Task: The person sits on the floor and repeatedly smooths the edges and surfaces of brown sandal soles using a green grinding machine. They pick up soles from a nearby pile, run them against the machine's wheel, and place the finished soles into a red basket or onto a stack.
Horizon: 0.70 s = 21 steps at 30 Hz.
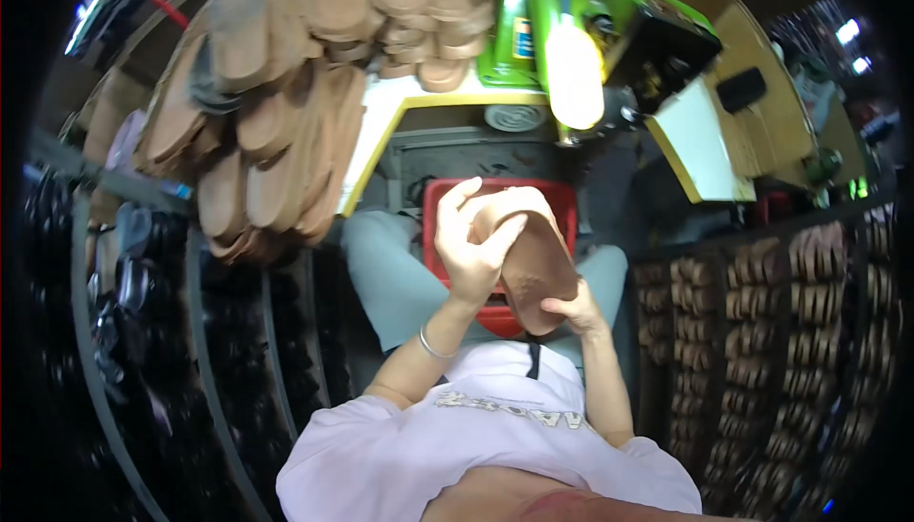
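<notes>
A tan slide sandal point(535, 270) is held over my lap, its footbed facing up and its strap end pointing away from me. My left hand point(473, 248) grips it at the strap, with the thumb laid against the strap's edge and the index finger raised. At the heel end, my right hand point(579, 311) pinches the edge, thumb on top; its other fingers are hidden under the sole. Below the sandal, between my knees, is a red plastic bin point(446, 200), whose contents are mostly hidden.
Piled tan sandals point(276, 122) cover the table at the left. A bright lamp point(575, 75) hangs beside a green machine point(514, 22) straight ahead. Racks of dark footwear point(152, 332) stand left, racks of tan sandals point(762, 332) right. A cardboard box point(776, 127) is at far right.
</notes>
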Available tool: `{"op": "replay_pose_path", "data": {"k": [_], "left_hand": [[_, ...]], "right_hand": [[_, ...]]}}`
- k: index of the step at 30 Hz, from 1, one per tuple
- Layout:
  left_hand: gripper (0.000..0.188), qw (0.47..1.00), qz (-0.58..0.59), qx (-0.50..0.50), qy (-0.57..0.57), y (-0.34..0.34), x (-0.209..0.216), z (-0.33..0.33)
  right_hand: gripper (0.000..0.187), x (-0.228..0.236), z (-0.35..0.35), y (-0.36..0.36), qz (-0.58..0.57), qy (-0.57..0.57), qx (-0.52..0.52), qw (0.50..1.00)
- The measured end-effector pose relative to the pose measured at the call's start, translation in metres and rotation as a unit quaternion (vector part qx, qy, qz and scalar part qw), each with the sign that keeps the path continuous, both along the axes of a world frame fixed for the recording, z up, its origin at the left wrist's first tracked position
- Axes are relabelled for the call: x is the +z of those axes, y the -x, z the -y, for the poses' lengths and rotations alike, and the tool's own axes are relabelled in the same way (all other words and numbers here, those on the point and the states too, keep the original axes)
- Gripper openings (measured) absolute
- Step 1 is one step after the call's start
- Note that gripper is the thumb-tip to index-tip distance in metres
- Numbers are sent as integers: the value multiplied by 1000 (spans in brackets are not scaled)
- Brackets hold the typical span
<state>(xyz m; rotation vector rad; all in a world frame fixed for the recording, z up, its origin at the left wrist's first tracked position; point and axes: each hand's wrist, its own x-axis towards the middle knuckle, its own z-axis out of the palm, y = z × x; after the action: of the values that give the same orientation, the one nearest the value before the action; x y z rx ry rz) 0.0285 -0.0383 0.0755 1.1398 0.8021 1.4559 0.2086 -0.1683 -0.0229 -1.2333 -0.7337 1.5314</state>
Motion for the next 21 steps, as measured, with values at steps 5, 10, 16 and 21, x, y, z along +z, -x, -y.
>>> {"op": "replay_pose_path", "data": {"k": [5, 10, 16, 21], "left_hand": [[31, 987, -24, -161, 9, -55, -11, -11], [23, 914, -315, -217, -134, -81, -8, -52], [12, 965, -138, -213, -58, -65, 2, -62], [7, 965, -28, -217, 145, -42, -25, -57]], "right_hand": [[59, -3, 22, 8, -98, 16, -114, 989], [62, -10, 17, 26, -131, 19, -76, 988], [46, 4, 28, 40, 12, -13, -71, 997], [35, 24, 58, 30, 2, 18, -179, 984]]}}
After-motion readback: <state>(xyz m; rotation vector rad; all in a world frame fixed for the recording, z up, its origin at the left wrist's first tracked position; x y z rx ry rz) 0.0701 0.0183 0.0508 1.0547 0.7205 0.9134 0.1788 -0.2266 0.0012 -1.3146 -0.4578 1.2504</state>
